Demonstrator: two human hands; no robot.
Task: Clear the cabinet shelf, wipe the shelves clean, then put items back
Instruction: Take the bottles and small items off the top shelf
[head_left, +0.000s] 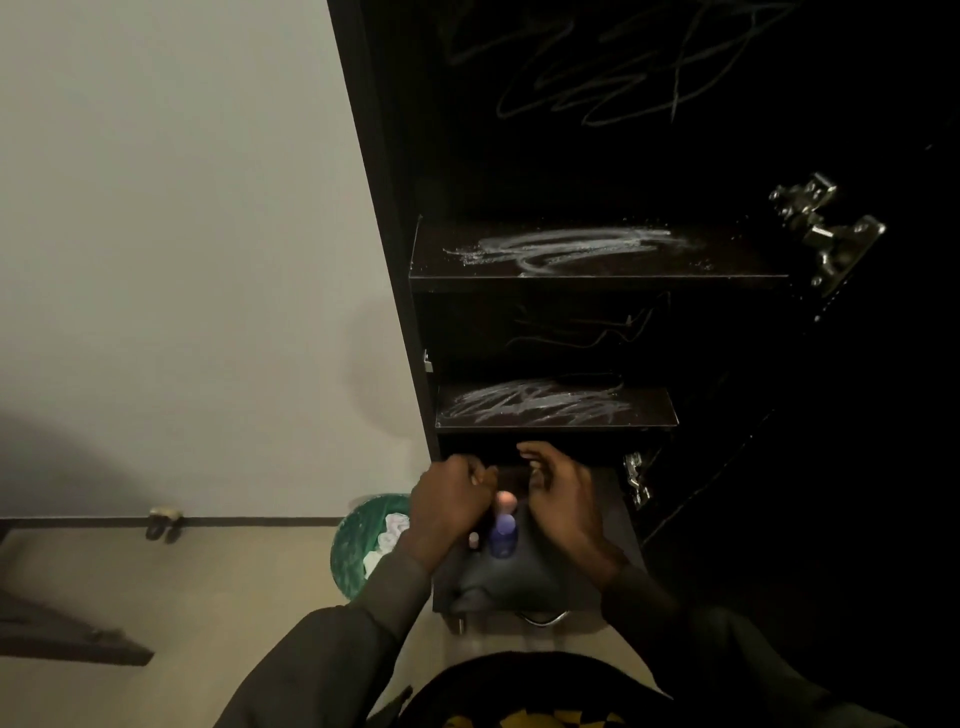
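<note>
Our left hand (451, 493) was curled into a fist and our right hand (558, 480) hung loosely open, both above a purple bottle (503, 535) beneath the chalk-smeared cabinet shelves (556, 410).

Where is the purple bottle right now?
In the head view, the purple bottle stands low in the cabinet, between the left hand and right hand, below the chalk-smeared lower shelf.

Round green waste bin (347, 551) on the beige floor (208, 597), against the pale wall (171, 234), crumpled white paper inside. Dark baseboard strip (234, 521) along the wall's foot. Small dark two-part object (163, 524) at the baseboard, unidentifiable.
</note>
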